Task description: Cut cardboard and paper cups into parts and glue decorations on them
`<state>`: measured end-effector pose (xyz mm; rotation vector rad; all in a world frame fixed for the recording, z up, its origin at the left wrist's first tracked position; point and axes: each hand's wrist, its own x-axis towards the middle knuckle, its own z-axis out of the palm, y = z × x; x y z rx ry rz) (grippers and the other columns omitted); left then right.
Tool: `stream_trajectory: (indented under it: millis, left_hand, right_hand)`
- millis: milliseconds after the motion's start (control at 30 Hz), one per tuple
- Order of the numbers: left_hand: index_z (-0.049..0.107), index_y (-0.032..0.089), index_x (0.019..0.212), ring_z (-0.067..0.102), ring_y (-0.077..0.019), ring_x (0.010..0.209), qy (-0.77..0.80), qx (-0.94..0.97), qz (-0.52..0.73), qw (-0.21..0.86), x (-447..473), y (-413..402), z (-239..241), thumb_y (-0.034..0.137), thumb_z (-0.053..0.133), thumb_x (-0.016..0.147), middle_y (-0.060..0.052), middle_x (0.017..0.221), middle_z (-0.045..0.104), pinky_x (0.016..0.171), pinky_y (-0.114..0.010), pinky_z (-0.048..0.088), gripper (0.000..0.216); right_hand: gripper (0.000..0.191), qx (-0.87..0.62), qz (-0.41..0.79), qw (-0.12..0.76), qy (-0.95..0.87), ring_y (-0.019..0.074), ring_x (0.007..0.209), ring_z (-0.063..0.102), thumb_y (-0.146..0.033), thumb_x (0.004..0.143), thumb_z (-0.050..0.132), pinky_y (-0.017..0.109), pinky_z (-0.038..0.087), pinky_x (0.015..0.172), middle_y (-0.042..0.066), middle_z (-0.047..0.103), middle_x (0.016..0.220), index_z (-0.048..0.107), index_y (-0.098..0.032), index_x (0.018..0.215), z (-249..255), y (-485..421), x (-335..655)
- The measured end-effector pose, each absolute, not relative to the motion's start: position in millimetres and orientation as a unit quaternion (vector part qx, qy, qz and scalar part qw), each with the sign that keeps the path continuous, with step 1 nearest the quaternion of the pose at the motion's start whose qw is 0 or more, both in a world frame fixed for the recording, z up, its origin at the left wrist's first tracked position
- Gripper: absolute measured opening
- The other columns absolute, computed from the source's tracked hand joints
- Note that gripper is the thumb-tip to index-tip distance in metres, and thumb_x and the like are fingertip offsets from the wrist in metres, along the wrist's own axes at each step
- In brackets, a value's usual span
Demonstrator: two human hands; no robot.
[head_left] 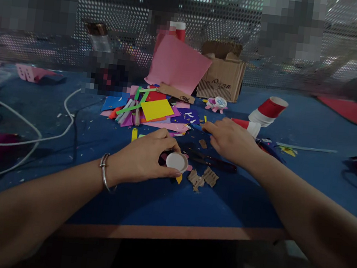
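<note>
The left hand (145, 158) rested on the blue tabletop (164, 205), its fingers curled around a small white round cap (177, 161). The thumb pressed the near side of the cap and the fingertips closed over the far side, a grip that appeared to pin the cap flat against the surface. A metal bangle (105, 172) sat on the left wrist. A yellow paper scrap (179, 179) lay touching the cap's near edge.

The right hand (229, 139) lay palm down farther back, fingers extended toward the left and loosely spread, gripping nothing that could be seen. Its fingertips were near a small brown scrap (202, 143). Dark scissors (214, 160) lay just beside and below the right hand, between it and the cap. Two corrugated cardboard pieces (203, 178) lay just right of the cap, apart from both hands.

Behind the hands, a pile of coloured paper sheets (155, 110) was heaped near the middle of the tabletop, with a large pink sheet (178, 65) leaning upright against a torn cardboard box (223, 77). The box bore dark printed writing, too blurred to read. Stacked red paper cups (269, 110) lay on their side to the right of the box, presumably to stay clear of the working area. A white cable (46, 136) looped across the left of the tabletop. No other label was legible
</note>
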<state>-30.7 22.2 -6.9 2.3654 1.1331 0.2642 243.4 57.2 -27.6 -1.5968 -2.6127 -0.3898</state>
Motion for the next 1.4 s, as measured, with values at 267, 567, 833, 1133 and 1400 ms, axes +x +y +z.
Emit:
stream_trajectory:
  millis: [267,567,833,1133,1400]
  left_hand:
    - [0.070,0.022,0.115,0.064,-0.0257,0.102,0.416,0.874,0.087,0.237,-31.0,22.4,-6.2,0.055,0.080,0.084,-0.007,0.118,0.062,0.083,-0.037,0.048,0.046]
    - [0.069,0.023,0.127,0.066,-0.0244,0.095,0.395,0.876,0.066,0.268,-39.0,26.9,-4.4,0.056,0.078,0.083,-0.008,0.113,0.062,0.082,-0.036,0.052,0.056]
    - [0.072,0.022,0.122,0.066,-0.0262,0.100,0.398,0.863,0.079,0.300,-37.6,31.8,-4.7,0.050,0.084,0.078,-0.010,0.116,0.064,0.086,-0.037,0.054,0.054]
    - [0.075,0.024,0.119,0.060,-0.0303,0.109,0.400,0.853,0.092,0.321,-36.2,39.4,-10.3,0.050,0.091,0.070,-0.007,0.107,0.070,0.090,-0.041,0.046,0.058]
    - [0.076,0.025,0.114,0.059,-0.0286,0.106,0.386,0.866,0.086,0.305,-35.0,40.4,-7.9,0.048,0.090,0.071,-0.005,0.102,0.072,0.097,-0.043,0.040,0.051]
  right_hand:
    - [0.031,-0.476,0.063,0.247,-0.842,0.0260,0.099,0.070,-0.017,0.094,0.051,0.041,0.054,0.088,0.011,0.077,0.108,0.074,-0.019,0.114,-7.6,46.6,234.7]
    - [0.030,-0.405,0.173,0.362,-0.822,0.0157,0.079,0.065,-0.014,0.085,0.062,0.032,0.053,0.075,0.002,0.071,0.092,0.071,-0.019,0.113,-9.0,39.9,222.6]
    - [0.014,-0.468,0.044,0.409,-0.782,0.0181,0.071,0.065,-0.027,0.092,0.066,0.035,0.054,0.066,0.003,0.068,0.085,0.062,-0.024,0.106,-21.5,28.2,220.1]
    - [0.006,-0.397,0.067,0.528,-0.748,0.0178,0.068,0.064,-0.027,0.096,0.066,0.036,0.052,0.060,0.004,0.064,0.088,0.062,-0.026,0.092,-14.4,-10.1,214.1]
    - [0.006,-0.352,0.155,0.461,-0.800,0.0145,0.061,0.061,-0.021,0.094,0.067,0.031,0.048,0.053,0.001,0.067,0.078,0.064,-0.025,0.090,-19.3,-14.6,208.1]
